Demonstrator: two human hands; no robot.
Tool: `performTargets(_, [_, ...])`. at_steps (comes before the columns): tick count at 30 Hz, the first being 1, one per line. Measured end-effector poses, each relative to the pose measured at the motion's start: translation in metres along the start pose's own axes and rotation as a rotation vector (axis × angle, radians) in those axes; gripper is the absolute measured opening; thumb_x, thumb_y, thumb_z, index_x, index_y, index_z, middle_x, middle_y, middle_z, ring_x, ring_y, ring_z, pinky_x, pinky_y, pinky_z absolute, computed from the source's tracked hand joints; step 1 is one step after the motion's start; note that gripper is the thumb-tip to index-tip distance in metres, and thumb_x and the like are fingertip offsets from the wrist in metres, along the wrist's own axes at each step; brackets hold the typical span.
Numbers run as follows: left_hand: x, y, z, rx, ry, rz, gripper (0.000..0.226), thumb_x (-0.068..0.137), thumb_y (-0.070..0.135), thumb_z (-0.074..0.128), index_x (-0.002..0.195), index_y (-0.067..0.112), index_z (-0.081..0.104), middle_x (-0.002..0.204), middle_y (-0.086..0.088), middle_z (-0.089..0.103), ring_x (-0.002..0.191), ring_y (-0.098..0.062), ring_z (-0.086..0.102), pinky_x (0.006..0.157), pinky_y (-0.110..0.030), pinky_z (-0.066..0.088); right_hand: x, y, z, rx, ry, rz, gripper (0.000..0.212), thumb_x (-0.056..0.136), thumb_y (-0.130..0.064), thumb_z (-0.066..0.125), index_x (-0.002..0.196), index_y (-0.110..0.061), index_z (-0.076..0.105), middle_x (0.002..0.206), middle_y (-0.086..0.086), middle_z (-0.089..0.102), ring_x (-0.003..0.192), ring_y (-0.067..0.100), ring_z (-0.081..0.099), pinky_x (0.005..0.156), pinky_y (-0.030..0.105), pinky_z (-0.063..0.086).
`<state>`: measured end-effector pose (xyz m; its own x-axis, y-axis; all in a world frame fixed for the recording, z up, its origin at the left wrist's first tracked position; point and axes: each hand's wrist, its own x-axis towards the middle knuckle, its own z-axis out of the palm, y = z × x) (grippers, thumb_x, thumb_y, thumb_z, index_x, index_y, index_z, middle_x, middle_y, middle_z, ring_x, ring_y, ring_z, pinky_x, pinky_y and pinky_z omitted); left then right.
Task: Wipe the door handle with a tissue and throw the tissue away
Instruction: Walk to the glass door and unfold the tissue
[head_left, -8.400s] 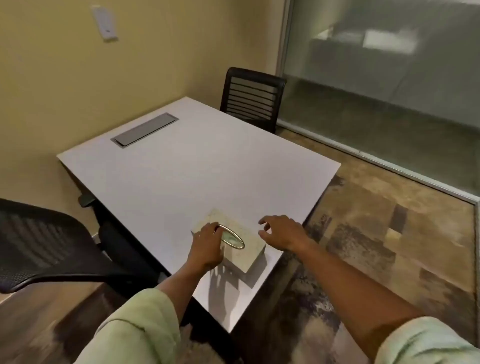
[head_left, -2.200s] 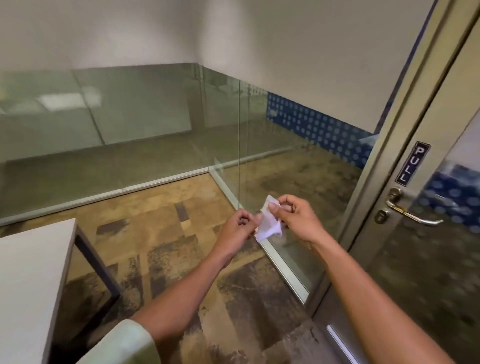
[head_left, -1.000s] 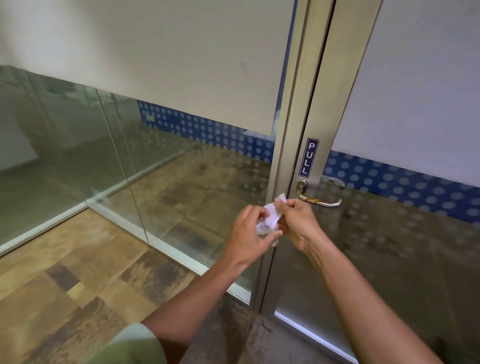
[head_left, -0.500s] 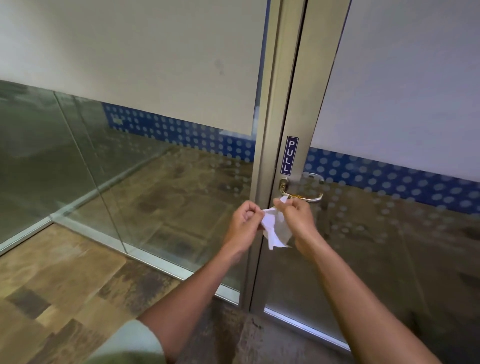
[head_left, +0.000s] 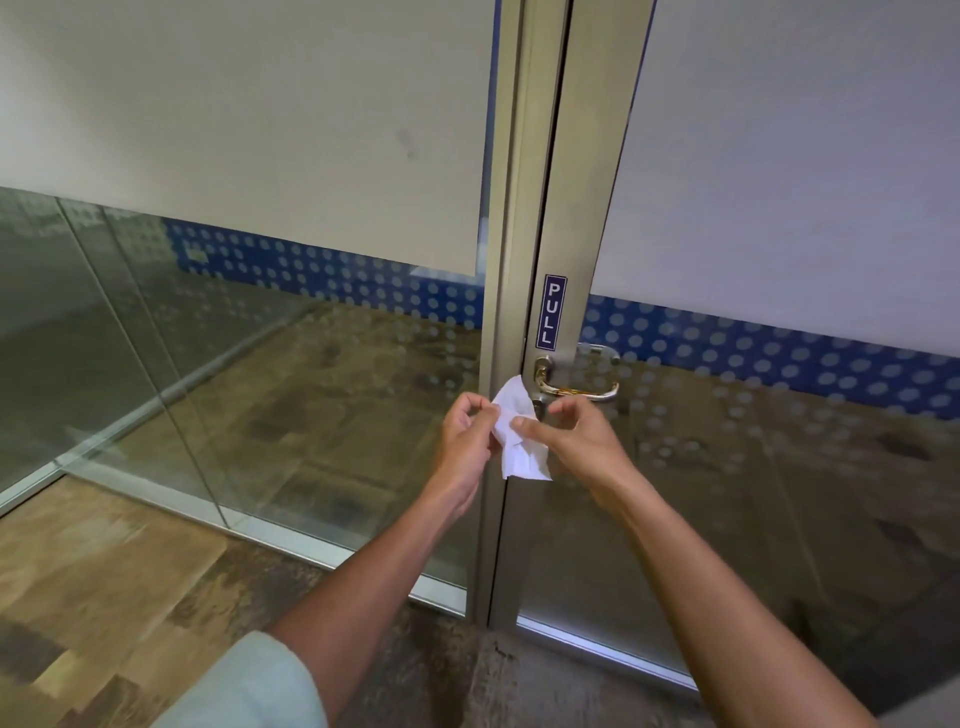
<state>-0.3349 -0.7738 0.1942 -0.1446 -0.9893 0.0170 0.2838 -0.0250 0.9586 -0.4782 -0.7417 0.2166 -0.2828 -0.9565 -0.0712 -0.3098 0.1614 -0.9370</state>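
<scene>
A shiny metal lever door handle (head_left: 576, 383) sits on the door's metal frame, just below a blue PULL sticker (head_left: 554, 312). A crumpled white tissue (head_left: 519, 436) hangs between both hands, a little below and left of the handle, its top corner beside the handle's base. My left hand (head_left: 467, 441) pinches the tissue's left edge. My right hand (head_left: 576, 436) holds it with thumb and fingers, and its fingertips are just under the lever without clearly touching it.
The glass door (head_left: 753, 467) has a frosted upper panel and a blue dotted band. A fixed glass partition (head_left: 208, 389) runs off to the left along a metal floor rail (head_left: 291, 535). Patterned brown carpet (head_left: 104, 597) covers the floor.
The view has moved closer to the door. Both hands have risen slightly with the tissue, and its top corner now reaches the handle's base.
</scene>
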Motion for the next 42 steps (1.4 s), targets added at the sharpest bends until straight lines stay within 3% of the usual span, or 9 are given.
performTargets(5, [0.001,-0.004,-0.002,0.042,0.006,0.002,0.018,0.102,0.004,0.050,0.086,0.012,0.050,0.078,-0.006,0.064,0.065,-0.011,0.062,0.068,-0.033,0.053,-0.003,0.000,-0.005,0.077,-0.013,-0.040,0.013,0.084,-0.029,0.077,0.082,-0.017,0.079,0.082,-0.004,0.077,0.078,0.013,0.066,0.066,0.027,0.047])
performTargets(12, [0.004,-0.006,-0.011,-0.190,0.091,-0.090,0.026,0.103,-0.003,0.044,0.081,0.010,0.050,0.072,-0.006,0.060,0.055,-0.006,0.060,0.057,-0.020,0.054,-0.001,0.013,-0.012,0.272,0.023,0.122,0.013,0.088,-0.024,0.073,0.083,-0.012,0.075,0.082,0.003,0.073,0.083,0.018,0.066,0.088,0.044,0.057])
performTargets(16, [0.004,-0.010,-0.017,-0.069,0.053,-0.076,0.026,0.103,0.000,0.045,0.082,0.012,0.052,0.067,-0.002,0.055,0.054,-0.010,0.049,0.057,-0.029,0.042,-0.010,0.009,-0.008,0.126,0.033,0.011,0.035,0.082,-0.044,0.076,0.082,-0.009,0.074,0.075,-0.001,0.069,0.075,0.013,0.062,0.074,0.035,0.056])
performTargets(20, [0.002,-0.011,-0.012,0.035,0.003,-0.041,0.024,0.103,0.001,0.046,0.083,0.013,0.051,0.062,0.000,0.058,0.051,-0.009,0.050,0.050,-0.024,0.048,-0.013,0.004,0.005,-0.091,-0.033,-0.074,0.050,0.066,-0.062,0.078,0.073,-0.012,0.074,0.071,0.001,0.071,0.066,0.013,0.060,0.066,0.028,0.045])
performTargets(24, [0.002,-0.012,-0.011,0.048,0.000,-0.053,0.020,0.104,0.007,0.048,0.086,0.014,0.051,0.080,-0.007,0.066,0.066,-0.017,0.063,0.055,-0.031,0.055,-0.009,0.012,0.009,-0.113,-0.079,-0.052,0.033,0.067,-0.047,0.086,0.078,-0.017,0.077,0.077,-0.003,0.075,0.069,0.006,0.063,0.067,0.026,0.047])
performTargets(29, [0.005,-0.017,-0.017,0.085,0.010,-0.053,0.020,0.104,0.008,0.050,0.085,0.016,0.051,0.079,-0.006,0.061,0.073,-0.020,0.058,0.064,-0.032,0.047,-0.011,0.016,0.007,-0.026,-0.139,-0.012,0.016,0.079,-0.022,0.082,0.085,-0.009,0.078,0.054,-0.014,0.063,0.051,-0.004,0.053,0.062,0.013,0.043])
performTargets(35, [0.008,-0.020,-0.022,0.129,0.034,-0.030,0.022,0.104,0.009,0.049,0.084,0.018,0.051,0.076,0.000,0.056,0.069,-0.013,0.053,0.058,-0.024,0.043,-0.015,0.020,0.005,0.026,-0.135,0.014,0.015,0.082,-0.018,0.080,0.088,-0.005,0.076,0.071,0.004,0.064,0.063,0.007,0.054,0.069,0.019,0.046])
performTargets(38, [0.012,-0.018,-0.024,0.162,0.062,-0.002,0.019,0.104,0.014,0.051,0.087,0.019,0.053,0.083,0.002,0.058,0.077,-0.015,0.054,0.062,-0.027,0.044,-0.014,0.020,-0.002,0.065,-0.106,0.042,0.015,0.083,-0.012,0.078,0.092,0.000,0.075,0.062,-0.003,0.061,0.046,-0.004,0.049,0.051,0.008,0.040])
performTargets(42, [0.019,-0.009,-0.032,0.152,0.077,-0.002,0.020,0.105,0.018,0.050,0.085,0.021,0.053,0.089,0.000,0.058,0.078,-0.015,0.055,0.059,-0.024,0.047,-0.014,0.022,-0.013,0.029,-0.049,0.082,0.012,0.083,-0.016,0.079,0.089,-0.007,0.076,0.073,-0.003,0.070,0.055,-0.004,0.056,0.059,0.016,0.041])
